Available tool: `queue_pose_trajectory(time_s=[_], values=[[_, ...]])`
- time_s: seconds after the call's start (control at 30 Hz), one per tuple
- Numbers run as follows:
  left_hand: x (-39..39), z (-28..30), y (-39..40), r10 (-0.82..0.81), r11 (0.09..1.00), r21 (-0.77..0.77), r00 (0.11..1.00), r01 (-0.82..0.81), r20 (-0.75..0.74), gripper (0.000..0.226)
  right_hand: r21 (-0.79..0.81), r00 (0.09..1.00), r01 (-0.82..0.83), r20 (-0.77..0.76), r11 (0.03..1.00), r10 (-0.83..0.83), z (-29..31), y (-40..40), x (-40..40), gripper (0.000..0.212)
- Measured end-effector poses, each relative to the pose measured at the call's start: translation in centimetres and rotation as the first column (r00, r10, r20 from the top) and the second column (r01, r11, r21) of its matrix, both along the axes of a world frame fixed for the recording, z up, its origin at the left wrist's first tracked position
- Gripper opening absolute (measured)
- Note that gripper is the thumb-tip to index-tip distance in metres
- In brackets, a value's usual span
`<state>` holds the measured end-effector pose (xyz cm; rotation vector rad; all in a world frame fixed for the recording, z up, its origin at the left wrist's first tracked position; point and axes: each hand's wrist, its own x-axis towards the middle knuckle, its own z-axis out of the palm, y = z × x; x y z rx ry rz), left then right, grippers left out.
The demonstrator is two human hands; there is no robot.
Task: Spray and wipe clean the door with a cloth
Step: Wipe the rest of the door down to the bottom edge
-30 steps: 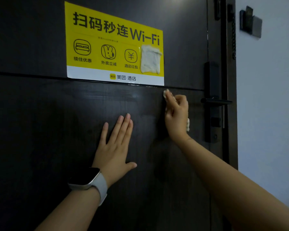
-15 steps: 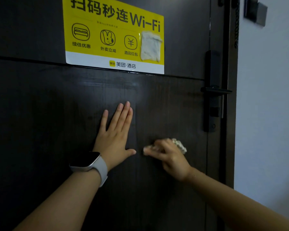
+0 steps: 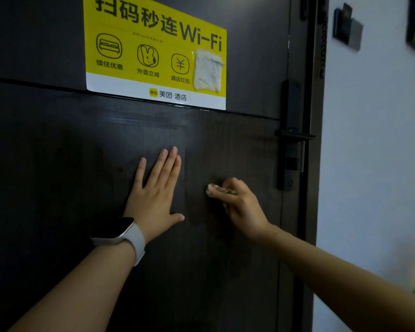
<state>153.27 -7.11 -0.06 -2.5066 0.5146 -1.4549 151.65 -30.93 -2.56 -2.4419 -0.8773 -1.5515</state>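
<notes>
Dark wood-grain filled the head view, the only view there was: the door (image 3: 58, 164) stood close in front, with a faint sheen across the panel under the yellow Wi-Fi sticker (image 3: 153, 51). The left hand (image 3: 155, 195) lay flat on the panel, fingers straight and mostly together, thumb spread to the right, a pale smartwatch (image 3: 120, 233) on its wrist. The right hand (image 3: 240, 204) was curled round a small bunched cloth (image 3: 215, 189), of which only a pale edge showed past the fingertips, pressed to the door just right of the left hand and left of the black lever handle (image 3: 294, 135). No spray bottle was in sight.

The step looked to be wiping the middle panel. To do it well, the cloth probably wanted opening out for more contact (a tight wad cleans only a narrow stripe), with overlapping strokes along the grain and firm, even pressure. The flat left hand steadied the door, yet its own patch would need wiping afterwards. Care was advisable near the sticker's lower edge, which might lift.
</notes>
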Motion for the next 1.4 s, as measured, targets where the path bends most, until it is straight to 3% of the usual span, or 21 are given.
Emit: queue_pose_trajectory(time_s=[0.1, 0.2, 0.27, 0.37, 0.47, 0.53, 0.63, 0.73, 0.8, 0.93, 1.0, 1.07, 1.17, 1.3, 1.4], values=[[-0.1, 0.1, 0.1, 0.009, 1.000, 0.009, 1.000, -0.009, 0.008, 0.143, 0.061, 0.988, -0.088, 0.129, 0.994, 0.080, 4.6, -1.2, -1.3, 0.030], [0.1, 0.1, 0.2, -0.005, 1.000, 0.002, 1.000, 0.005, 0.023, 0.144, 0.464, 0.963, -0.131, 0.270, 0.876, 0.001, 12.5, -2.6, -1.8, 0.028], [0.3, 0.0, 0.2, -0.031, 0.999, -0.004, 0.999, 0.032, 0.039, 0.145, 0.711, 0.981, -0.082, 0.179, 0.699, -0.068, 17.5, -4.5, -1.1, 0.035], [0.4, -0.1, 0.2, -0.062, 0.998, -0.006, 0.997, 0.063, 0.054, 0.144, 0.867, 0.995, 0.084, -0.045, 0.492, -0.090, 20.8, -7.0, 1.6, 0.044], [0.4, -0.2, 0.2, -0.065, 0.998, -0.008, 0.996, 0.066, 0.057, 0.144, 0.866, 0.964, 0.264, -0.218, 0.425, -0.155, 21.3, -7.4, 3.4, 0.039], [0.4, -0.2, 0.2, -0.063, 0.998, -0.008, 0.997, 0.064, 0.046, 0.144, 0.875, 0.958, 0.282, -0.238, 0.394, -0.158, 21.7, -6.9, 3.6, 0.034], [0.3, -0.2, 0.2, -0.061, 0.998, -0.008, 0.997, 0.061, 0.037, 0.143, 0.897, 0.983, 0.174, -0.135, 0.407, -0.122, 21.9, -3.8, 3.2, 0.022], [0.0, -0.1, 0.1, -0.056, 0.998, -0.009, 0.998, 0.057, 0.013, 0.142, 0.847, 0.999, 0.005, 0.013, 0.531, -0.032, 21.9, 1.9, 2.7, 0.028], [-0.2, 0.0, 0.1, -0.032, 0.999, -0.004, 0.999, 0.032, -0.014, 0.143, 0.801, 1.000, -0.028, 0.015, 0.597, 0.027, 21.4, 4.2, 2.5, 0.033], [-0.2, 0.2, 0.2, -0.023, 1.000, 0.004, 0.999, 0.023, -0.029, 0.143, 0.845, 0.996, -0.091, 0.066, 0.527, 0.066, 18.5, 2.2, 1.5, 0.030], [-0.1, 0.1, 0.1, -0.028, 1.000, 0.005, 0.999, 0.028, -0.023, 0.143, 0.845, 0.979, -0.204, 0.159, 0.494, 0.131, 15.0, 0.8, 0.4, 0.024], [0.0, 0.0, 0.1, -0.029, 1.000, 0.002, 0.999, 0.029, -0.014, 0.143, 0.805, 0.957, -0.275, 0.175, 0.526, 0.232, 10.5, 0.0, -0.3, 0.020], [0.0, 0.0, 0.0, -0.021, 1.000, -0.001, 1.000, 0.021, -0.014, 0.144, 0.699, 0.976, -0.213, 0.120, 0.682, 0.182, 5.9, -1.9, 1.4, 0.019], [0.0, 0.0, 0.1, -0.004, 1.000, 0.002, 1.000, 0.004, -0.026, 0.144, 0.809, 0.991, -0.011, 0.088, 0.588, -0.102, 3.8, -4.1, 4.7, 0.024], [0.1, 0.1, 0.1, 0.005, 1.000, 0.002, 0.999, -0.005, -0.031, 0.144, 0.846, 0.985, 0.042, 0.054, 0.531, -0.165, 3.8, -4.5, 6.5, 0.034]])
